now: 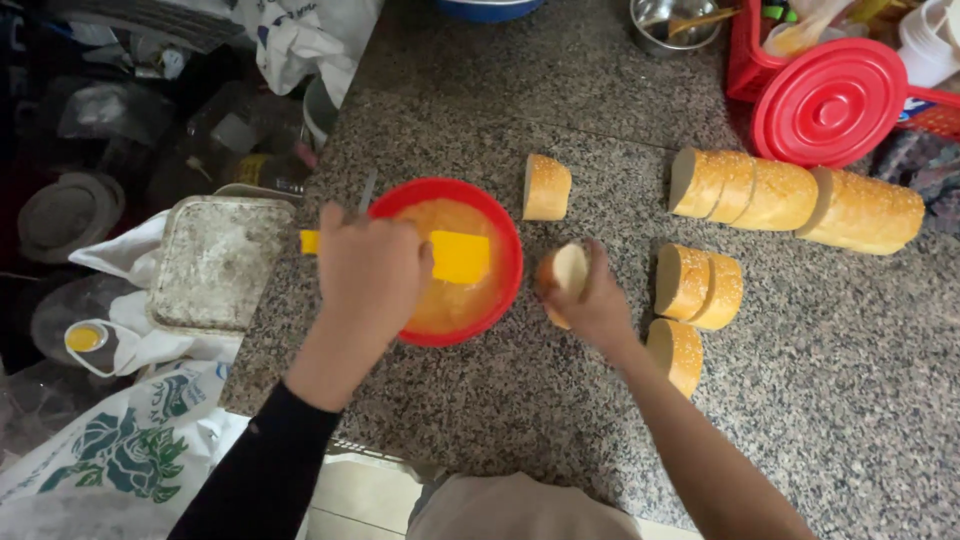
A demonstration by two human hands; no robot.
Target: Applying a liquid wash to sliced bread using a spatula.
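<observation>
Your left hand (368,268) is closed in a fist around a yellow spatula (455,256), handle end poking out past your knuckles on the left, blade lying over the red bowl (510,250). The bowl sits on the granite counter (520,420) and holds an orange-yellow batter (450,300). Your fist covers the bowl's left rim.

Your right hand (595,305) grips a bread piece (566,275), fingers wrapped round its crust, cut face turned up toward you. It is held just right of the bowl, close to the rim; whether it touches the counter, cannot tell.

Around you:
- One bread chunk (547,187) stands alone just above the bowl's right edge.
- Two slices (698,287) lean together right of your right hand; one more slice (678,352) lies below them, right against your forearm.
- A long loaf (795,197), partly cut into sections, lies across the upper right.
- Red round lid (830,102) leans on a red basket (745,60) behind the loaf.
- Steel bowl (672,25) at the top edge.
- A worn square tin (220,262) sits at the counter's left edge, just beside your left hand.
- Printed bags (120,450) and clutter lie off the counter to the left.
</observation>
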